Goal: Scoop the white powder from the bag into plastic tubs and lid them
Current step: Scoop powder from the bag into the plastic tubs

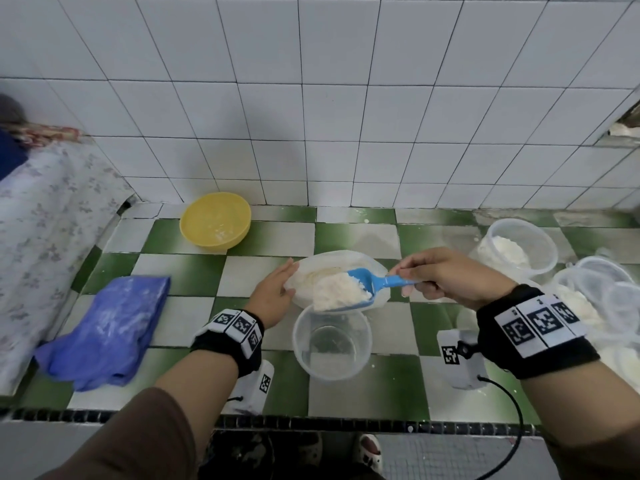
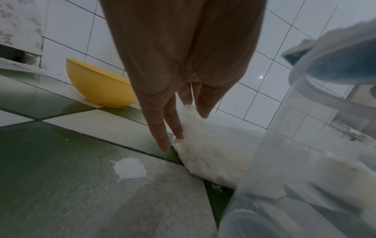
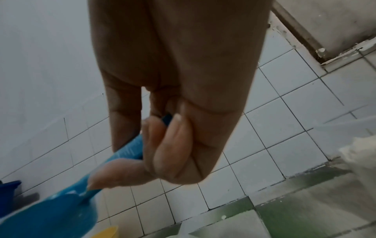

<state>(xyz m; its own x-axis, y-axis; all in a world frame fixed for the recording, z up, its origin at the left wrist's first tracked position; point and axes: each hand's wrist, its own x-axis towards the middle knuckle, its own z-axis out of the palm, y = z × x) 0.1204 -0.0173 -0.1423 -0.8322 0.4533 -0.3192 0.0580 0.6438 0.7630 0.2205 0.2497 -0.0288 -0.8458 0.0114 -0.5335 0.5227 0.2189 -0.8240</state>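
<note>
A clear plastic bag of white powder [image 1: 341,268] lies on the green-and-white tiled counter. My left hand [image 1: 277,292] rests with straight fingers against the bag's left side; in the left wrist view the fingers [image 2: 162,138] touch the bag [image 2: 205,145]. My right hand [image 1: 446,275] grips the handle of a blue scoop [image 1: 367,282] heaped with powder [image 1: 341,291], held over the far rim of an empty clear tub [image 1: 331,344]. In the right wrist view the curled fingers [image 3: 168,145] hold the scoop handle [image 3: 130,149].
A yellow bowl [image 1: 215,220] sits near the back wall. A blue cloth [image 1: 107,327] lies at the left. At the right stand a tub holding powder [image 1: 519,245] and a pile of clear lids [image 1: 602,289]. Spilled powder [image 2: 130,167] dots the counter.
</note>
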